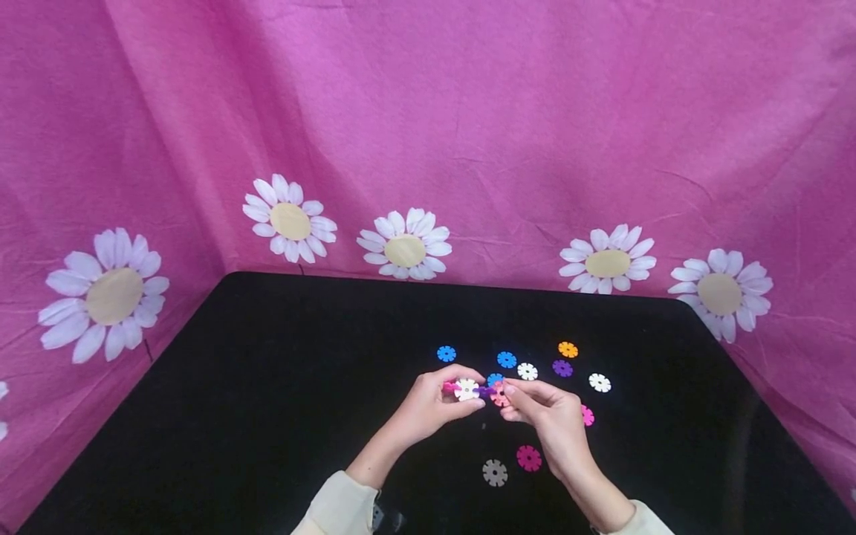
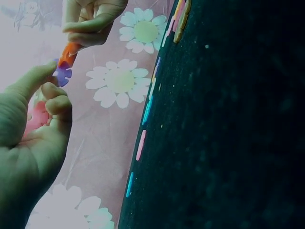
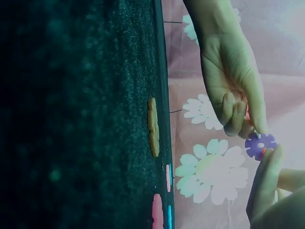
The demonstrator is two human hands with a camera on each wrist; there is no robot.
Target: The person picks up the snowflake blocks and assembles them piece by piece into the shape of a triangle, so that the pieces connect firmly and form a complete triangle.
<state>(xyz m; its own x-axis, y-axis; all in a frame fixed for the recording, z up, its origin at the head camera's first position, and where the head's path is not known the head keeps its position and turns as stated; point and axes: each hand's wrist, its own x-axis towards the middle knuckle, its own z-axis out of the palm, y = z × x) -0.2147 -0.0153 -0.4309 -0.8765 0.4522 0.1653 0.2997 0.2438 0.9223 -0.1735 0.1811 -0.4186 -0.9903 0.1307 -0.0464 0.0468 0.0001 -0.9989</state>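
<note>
Both hands meet above the black table, joined by a short chain of notched plastic discs. My left hand (image 1: 424, 407) grips the chain's left part, where a white disc (image 1: 466, 389) faces up and a pink disc (image 2: 37, 117) sits against the palm. A purple disc (image 3: 257, 142) stands edge-on between the hands in the head view, slotted in beside the white one. At the right end, my right hand (image 1: 560, 425) pinches an orange-coral disc (image 1: 498, 395) between thumb and fingers. Its edge meets the purple disc, and the fingers partly cover it.
Loose notched discs lie on the black table (image 1: 267, 416): several beyond the hands, including blue (image 1: 446, 354), orange (image 1: 568, 349), purple (image 1: 562, 368) and white (image 1: 600, 383). A grey disc (image 1: 495, 472) and a magenta disc (image 1: 529, 458) lie nearer. Pink flowered cloth (image 1: 468, 134) hangs behind.
</note>
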